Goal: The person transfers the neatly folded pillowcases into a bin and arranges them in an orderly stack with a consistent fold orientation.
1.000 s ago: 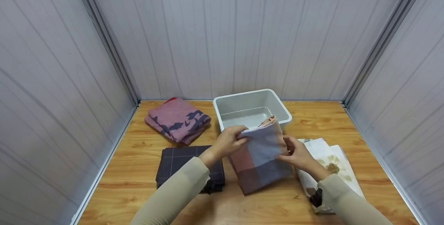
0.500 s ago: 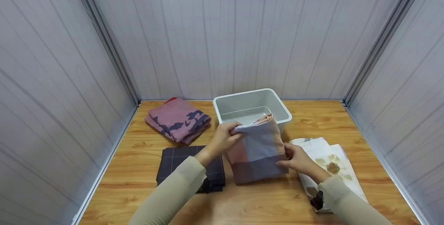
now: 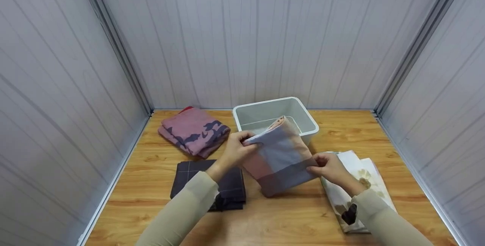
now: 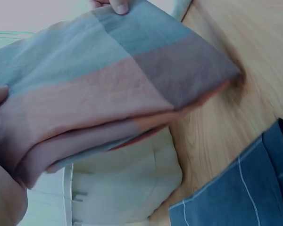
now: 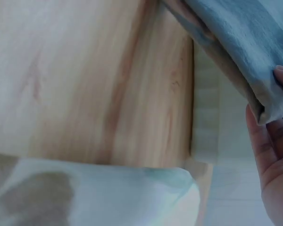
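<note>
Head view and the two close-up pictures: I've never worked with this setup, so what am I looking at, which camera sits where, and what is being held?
There is no machine here: a person works with bare hands. The wide picture comes from a camera on the head; the close-ups come from cameras on each wrist. The left hand and right hand both grip a folded colour-block cloth, lifted in front of a grey plastic bin. On the wooden table lie a folded pink cloth, a dark checked cloth and a white floral cloth. The left wrist view shows the held cloth from below.
</note>
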Available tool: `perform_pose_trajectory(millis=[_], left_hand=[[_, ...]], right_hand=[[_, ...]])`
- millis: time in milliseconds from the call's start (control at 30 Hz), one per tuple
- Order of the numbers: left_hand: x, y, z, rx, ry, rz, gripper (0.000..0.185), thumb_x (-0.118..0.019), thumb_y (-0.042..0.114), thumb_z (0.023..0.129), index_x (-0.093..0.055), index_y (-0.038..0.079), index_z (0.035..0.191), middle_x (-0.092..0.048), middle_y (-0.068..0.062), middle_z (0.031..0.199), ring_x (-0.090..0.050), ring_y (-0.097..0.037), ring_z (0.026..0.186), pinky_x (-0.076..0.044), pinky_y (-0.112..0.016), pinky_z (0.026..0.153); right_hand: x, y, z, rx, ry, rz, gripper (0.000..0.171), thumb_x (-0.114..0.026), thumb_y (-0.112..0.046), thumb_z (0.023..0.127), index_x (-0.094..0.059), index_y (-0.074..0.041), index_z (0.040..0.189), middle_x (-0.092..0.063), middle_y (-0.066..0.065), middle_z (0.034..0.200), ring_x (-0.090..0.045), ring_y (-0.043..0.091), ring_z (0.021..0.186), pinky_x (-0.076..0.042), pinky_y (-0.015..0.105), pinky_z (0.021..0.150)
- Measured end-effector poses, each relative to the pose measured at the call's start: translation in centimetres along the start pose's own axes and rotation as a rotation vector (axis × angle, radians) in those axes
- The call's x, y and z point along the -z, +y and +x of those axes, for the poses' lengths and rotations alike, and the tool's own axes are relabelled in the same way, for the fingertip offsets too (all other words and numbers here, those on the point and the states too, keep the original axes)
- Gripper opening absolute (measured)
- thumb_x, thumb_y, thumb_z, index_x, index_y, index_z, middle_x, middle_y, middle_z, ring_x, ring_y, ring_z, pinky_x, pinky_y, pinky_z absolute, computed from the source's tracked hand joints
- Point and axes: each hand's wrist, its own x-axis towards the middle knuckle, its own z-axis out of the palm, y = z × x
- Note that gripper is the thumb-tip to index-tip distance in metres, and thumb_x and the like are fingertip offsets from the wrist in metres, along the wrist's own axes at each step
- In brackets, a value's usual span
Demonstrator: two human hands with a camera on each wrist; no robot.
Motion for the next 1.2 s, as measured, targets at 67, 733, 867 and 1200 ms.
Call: perform_pose_trajectory(millis=[67,733,867,1200], left_hand=[[0.3,-0.2,-0.2,0.011,-0.007,0.019,0.011,-0.081,-0.012,0.084,-0.075,-0.011,0.093,-0.071,-0.017,0.083,-0.055,-0.005,0.074,-0.043,-0.017,0.069],[2.1,-2.1,-2.0,0.114,-0.09,0.049,0.016,-0.086,0.008,0.088,-0.075,-0.002,0.094,-0.069,-0.004,0.083,-0.057,-0.008,0.072,-0.047,-0.021,0.064],[2.0,-2.3,-2.1,0.135,-0.121,0.001,0.022,-0.086,0.004,0.088,-0.072,-0.005,0.104,-0.076,-0.013,0.095,-0.063,-0.008,0.078,-0.052,-0.021,0.07],[1.5,-1.6,-1.4,0.155,-0.199,-0.109,0.036,-0.081,-0.001,0.091,-0.069,-0.01,0.124,-0.077,-0.017,0.105,-0.067,-0.006,0.086,-0.057,-0.022,0.077]], right_hand=[[0.3,-0.3,0.2,-0.007,0.016,0.004,0.015,-0.086,0.004,0.085,-0.075,0.009,0.093,-0.063,-0.013,0.073,-0.055,-0.001,0.065,-0.047,0.017,0.058],[3.0,-4.6,2.1,-0.029,0.215,0.091,0.017,-0.082,0.008,0.088,-0.076,0.016,0.101,-0.075,-0.016,0.08,-0.066,0.0,0.072,-0.055,0.017,0.067],[3.7,-5.5,2.4,-0.017,0.16,0.074,0.015,-0.082,0.008,0.089,-0.075,0.016,0.099,-0.074,-0.017,0.08,-0.064,0.0,0.071,-0.054,0.018,0.064],[4.0,-6.1,2.8,0.044,0.087,0.073,0.014,-0.081,0.01,0.088,-0.075,0.017,0.098,-0.074,-0.018,0.08,-0.062,-0.001,0.069,-0.053,0.017,0.062]])
